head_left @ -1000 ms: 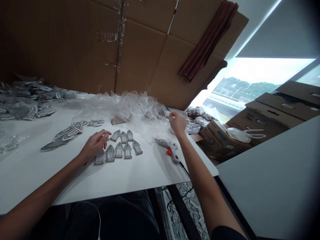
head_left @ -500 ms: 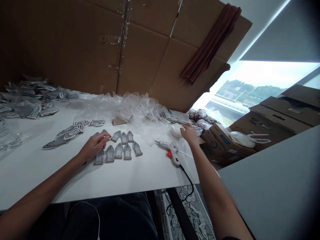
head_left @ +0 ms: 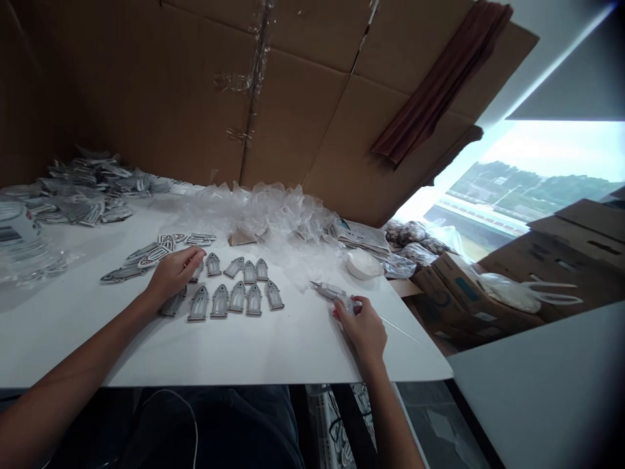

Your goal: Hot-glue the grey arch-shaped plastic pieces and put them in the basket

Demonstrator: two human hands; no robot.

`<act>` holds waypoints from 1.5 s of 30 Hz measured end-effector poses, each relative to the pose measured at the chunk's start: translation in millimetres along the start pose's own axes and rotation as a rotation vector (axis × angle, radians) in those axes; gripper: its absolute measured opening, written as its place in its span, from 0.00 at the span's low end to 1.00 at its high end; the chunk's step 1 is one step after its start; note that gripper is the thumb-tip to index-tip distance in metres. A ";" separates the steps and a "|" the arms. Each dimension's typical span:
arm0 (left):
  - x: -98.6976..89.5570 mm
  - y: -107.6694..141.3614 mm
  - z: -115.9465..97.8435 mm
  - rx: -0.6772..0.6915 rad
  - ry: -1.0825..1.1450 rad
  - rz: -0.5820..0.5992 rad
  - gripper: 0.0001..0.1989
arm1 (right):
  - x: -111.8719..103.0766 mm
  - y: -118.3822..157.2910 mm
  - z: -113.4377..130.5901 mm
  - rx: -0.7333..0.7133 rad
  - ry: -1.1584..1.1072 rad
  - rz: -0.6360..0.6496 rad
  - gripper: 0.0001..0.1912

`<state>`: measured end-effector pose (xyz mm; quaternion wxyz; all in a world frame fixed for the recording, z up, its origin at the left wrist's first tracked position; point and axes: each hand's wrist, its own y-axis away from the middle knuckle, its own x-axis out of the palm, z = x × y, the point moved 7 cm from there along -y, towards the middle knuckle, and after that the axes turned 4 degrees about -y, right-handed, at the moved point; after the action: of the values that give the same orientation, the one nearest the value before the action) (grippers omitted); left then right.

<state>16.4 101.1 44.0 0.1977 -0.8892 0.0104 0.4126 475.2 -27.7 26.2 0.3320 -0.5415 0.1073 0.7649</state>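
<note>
My right hand [head_left: 364, 329] is closed around the handle of a hot glue gun [head_left: 328, 290], which lies on the white table with its nozzle pointing left and away. The palm hides most of the handle and trigger. My left hand [head_left: 174, 279] rests among small grey arch-shaped pieces, fingers loosely bent with a gap at the thumb and nothing visible in them. It partly covers a grey piece [head_left: 174, 305]. Beside it, several more arched pieces [head_left: 220, 301] lie in two rough rows. A loose pile of similar pieces [head_left: 131, 264] sits behind the left hand.
Crumpled clear plastic bags [head_left: 278, 212] run along the back, before a cardboard wall [head_left: 195, 104]. A white round object [head_left: 364, 264] stands behind the glue gun. Bagged pieces [head_left: 88, 185] heap at the far left. Cardboard boxes [head_left: 469, 293] stand right of the table.
My right hand has left the white round object, come nearer and gripped the glue gun. My left hand has shifted slightly left, uncovering some grey pieces. The view has turned a little right.
</note>
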 end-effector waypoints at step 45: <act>236.6 -135.7 -205.9 0.998 -0.539 0.246 0.15 | -4.4 8.6 -37.0 0.105 -0.433 -0.021 0.25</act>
<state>347.3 186.2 35.7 0.5393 -0.5440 0.2561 0.5896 498.7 -55.3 14.1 0.3829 -0.3477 0.0678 0.8532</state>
